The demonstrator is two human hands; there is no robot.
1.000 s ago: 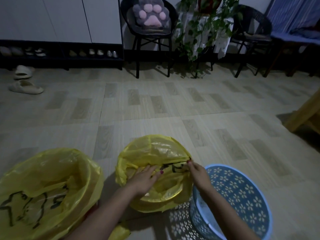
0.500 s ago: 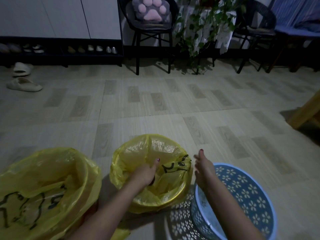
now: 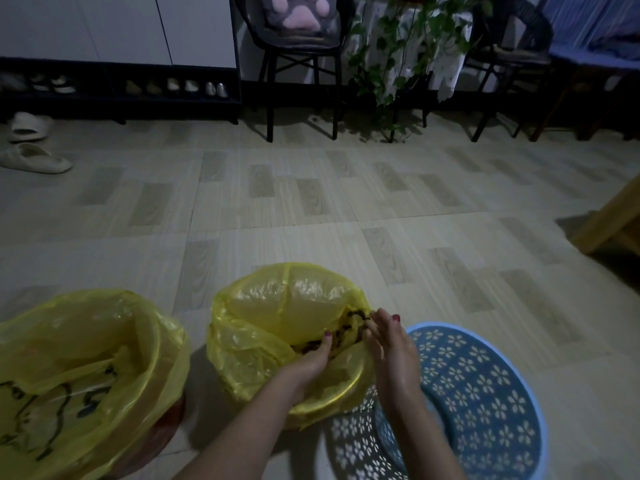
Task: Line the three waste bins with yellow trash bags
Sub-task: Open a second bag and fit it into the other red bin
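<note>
Three bins stand on the floor in front of me. The left bin (image 3: 166,431) is lined with a yellow trash bag (image 3: 86,368) that has a black print. The middle bin (image 3: 332,400) also has a yellow bag (image 3: 277,306) over its rim. My left hand (image 3: 311,362) reaches into this bin and grips a bunched, printed fold of the bag. My right hand (image 3: 388,344) pinches the same fold at the bin's right rim. The blue bin (image 3: 485,393), with flower cut-outs, stands to the right, and no bag shows in it.
Pale slippers (image 3: 34,157) lie at the far left. A shoe rack (image 3: 121,88), a black chair with a paw cushion (image 3: 298,15), a trailing plant (image 3: 398,46) and another chair (image 3: 502,64) line the far wall. A wooden leg (image 3: 613,220) juts in at right.
My right hand has come back from above the blue bin to the middle bag's right edge. My left hand has shifted right inside the bin, and both hands now gather the printed fold.
</note>
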